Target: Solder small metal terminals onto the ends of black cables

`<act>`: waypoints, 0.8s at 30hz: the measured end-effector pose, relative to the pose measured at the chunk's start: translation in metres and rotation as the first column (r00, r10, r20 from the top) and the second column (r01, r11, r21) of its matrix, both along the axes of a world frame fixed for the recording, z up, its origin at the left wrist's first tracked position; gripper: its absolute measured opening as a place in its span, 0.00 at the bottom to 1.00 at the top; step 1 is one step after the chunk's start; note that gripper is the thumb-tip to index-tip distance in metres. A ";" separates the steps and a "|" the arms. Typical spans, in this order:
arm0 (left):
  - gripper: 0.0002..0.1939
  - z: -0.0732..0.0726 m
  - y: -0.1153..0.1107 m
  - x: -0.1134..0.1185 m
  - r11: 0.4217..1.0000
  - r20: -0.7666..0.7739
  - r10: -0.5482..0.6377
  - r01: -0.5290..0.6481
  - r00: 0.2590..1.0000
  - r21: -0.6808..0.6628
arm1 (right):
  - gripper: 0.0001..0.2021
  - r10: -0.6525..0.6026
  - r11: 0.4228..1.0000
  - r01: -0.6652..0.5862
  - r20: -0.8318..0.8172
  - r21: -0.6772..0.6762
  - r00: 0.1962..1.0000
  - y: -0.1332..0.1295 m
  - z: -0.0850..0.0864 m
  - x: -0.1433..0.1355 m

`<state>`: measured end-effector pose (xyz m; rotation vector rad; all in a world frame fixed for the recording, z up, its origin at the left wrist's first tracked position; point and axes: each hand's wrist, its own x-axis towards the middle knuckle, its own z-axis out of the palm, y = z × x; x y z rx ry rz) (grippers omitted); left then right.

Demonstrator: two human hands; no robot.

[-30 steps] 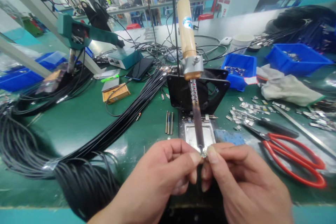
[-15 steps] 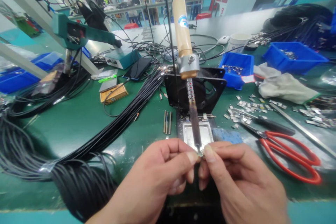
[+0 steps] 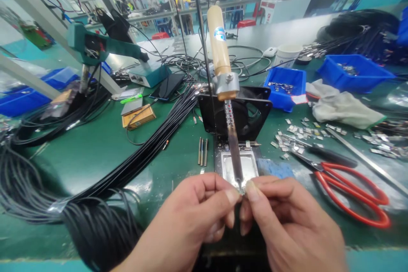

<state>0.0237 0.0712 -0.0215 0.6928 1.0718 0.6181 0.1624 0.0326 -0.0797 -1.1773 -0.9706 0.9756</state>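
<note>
A soldering iron [image 3: 220, 46] with a wooden handle is clamped tip down at the centre. Its dark barrel ends just above a small shiny metal piece [image 3: 241, 189]. My left hand [image 3: 204, 208] pinches at the left side of this piece. On its right side, the thumb and fingers of my right hand [image 3: 283, 212] are closed on it too. The piece is tiny, and the fingertips partly hide it. Behind the barrel lies a square metal tray [image 3: 248, 163], and a black fan [image 3: 236, 114] stands behind that.
Red-handled scissors [image 3: 353, 191] and scattered metal connectors [image 3: 287, 136] lie at the right, before blue bins [image 3: 355, 74] and a glove [image 3: 347, 110]. A black cable bundle [image 3: 137, 157] stretches across the left. Three short rods [image 3: 202, 151] lie left of the tray.
The view has shifted slightly, so the bench items appear a little lower. Both hands keep their pinch at the iron's tip, with hardly any movement.
</note>
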 end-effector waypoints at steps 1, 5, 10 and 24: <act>0.12 0.000 0.000 0.000 1.000 0.000 -0.001 0.001 1.000 0.006 | 0.05 0.022 1.000 -0.022 0.013 0.018 1.000 0.000 -0.001 0.001; 0.12 0.001 -0.002 -0.002 0.999 -0.021 -0.014 0.015 1.000 0.044 | 0.06 -0.036 0.999 0.035 0.011 0.022 0.999 0.001 -0.003 -0.001; 0.13 0.001 -0.003 -0.002 0.998 -0.063 -0.032 0.035 0.997 0.059 | 0.06 -0.080 0.997 0.080 0.003 -0.002 0.997 -0.001 0.000 -0.008; 0.12 -0.003 -0.002 -0.007 0.993 -0.046 -0.088 0.092 0.995 0.080 | 0.07 -0.063 0.997 0.063 0.010 -0.052 0.998 -0.002 0.002 -0.006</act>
